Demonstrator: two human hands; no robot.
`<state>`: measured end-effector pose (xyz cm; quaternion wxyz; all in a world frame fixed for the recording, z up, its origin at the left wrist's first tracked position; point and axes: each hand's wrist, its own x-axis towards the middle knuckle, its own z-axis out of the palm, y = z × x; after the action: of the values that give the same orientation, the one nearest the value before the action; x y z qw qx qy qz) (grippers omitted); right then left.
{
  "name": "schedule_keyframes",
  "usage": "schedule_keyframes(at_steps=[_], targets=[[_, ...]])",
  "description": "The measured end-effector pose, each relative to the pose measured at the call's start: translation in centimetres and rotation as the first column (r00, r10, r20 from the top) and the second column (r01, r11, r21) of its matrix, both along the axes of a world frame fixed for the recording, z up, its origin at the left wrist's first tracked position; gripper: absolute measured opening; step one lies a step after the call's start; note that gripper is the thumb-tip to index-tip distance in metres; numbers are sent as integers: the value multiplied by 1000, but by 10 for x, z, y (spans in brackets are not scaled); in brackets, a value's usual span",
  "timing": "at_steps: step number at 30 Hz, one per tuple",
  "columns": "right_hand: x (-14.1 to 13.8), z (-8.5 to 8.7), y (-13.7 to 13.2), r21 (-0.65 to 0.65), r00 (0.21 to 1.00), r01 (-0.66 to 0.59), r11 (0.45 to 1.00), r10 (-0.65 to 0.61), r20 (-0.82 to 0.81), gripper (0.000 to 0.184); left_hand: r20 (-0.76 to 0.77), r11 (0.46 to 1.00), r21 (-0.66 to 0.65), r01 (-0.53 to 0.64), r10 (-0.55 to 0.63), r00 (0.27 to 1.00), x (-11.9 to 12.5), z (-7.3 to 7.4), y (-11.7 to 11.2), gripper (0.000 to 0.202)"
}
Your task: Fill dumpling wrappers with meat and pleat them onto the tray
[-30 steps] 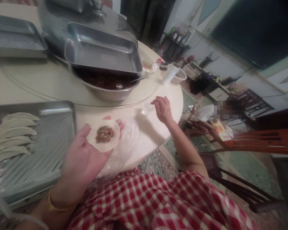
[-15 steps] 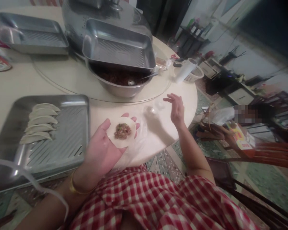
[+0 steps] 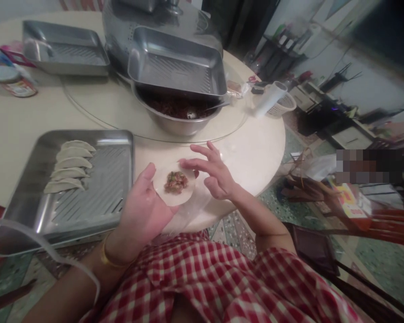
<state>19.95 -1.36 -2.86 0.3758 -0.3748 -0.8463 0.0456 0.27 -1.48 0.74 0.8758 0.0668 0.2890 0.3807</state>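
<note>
On the palm and fingers of my left hand [image 3: 144, 204] lies a round dumpling wrapper [image 3: 163, 177], flat and unfolded. A mound of minced filling [image 3: 176, 182] with green bits sits at its middle. My right hand [image 3: 215, 172] reaches over from the right, fingers spread, with the index fingertip at the wrapper's far edge; whether it touches I cannot tell. To the left, a metal tray [image 3: 112, 175] carries a row of several folded dumplings [image 3: 72, 163]. Beyond my hands stands a metal bowl [image 3: 185, 125] of dark filling with a spoon [image 3: 218, 105] in it.
A tray [image 3: 178, 67] rests over the bowl's far part, before a large metal lid [image 3: 202, 27]. Another tray [image 3: 74, 67] and a jar [image 3: 20, 85] stand at the left. A plastic roll [image 3: 271, 98] and basket [image 3: 284, 105] are near the right edge; a person sits beyond.
My right hand has come left from over the bare tabletop to the wrapper's edge. The left hand still holds the wrapper with its filling. The view has shifted slightly left.
</note>
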Motion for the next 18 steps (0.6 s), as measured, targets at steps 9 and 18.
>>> schedule_keyframes(at_steps=[9,18], targets=[[6,-7,-18,245,995,-25,969,0,102,53,34,999,30,-40,39,999,-4,1,8,54],[-16,-23,-30,401,970,-170,900,80,231,41,32,1000,-2,-21,21,999,-3,4,5,61]])
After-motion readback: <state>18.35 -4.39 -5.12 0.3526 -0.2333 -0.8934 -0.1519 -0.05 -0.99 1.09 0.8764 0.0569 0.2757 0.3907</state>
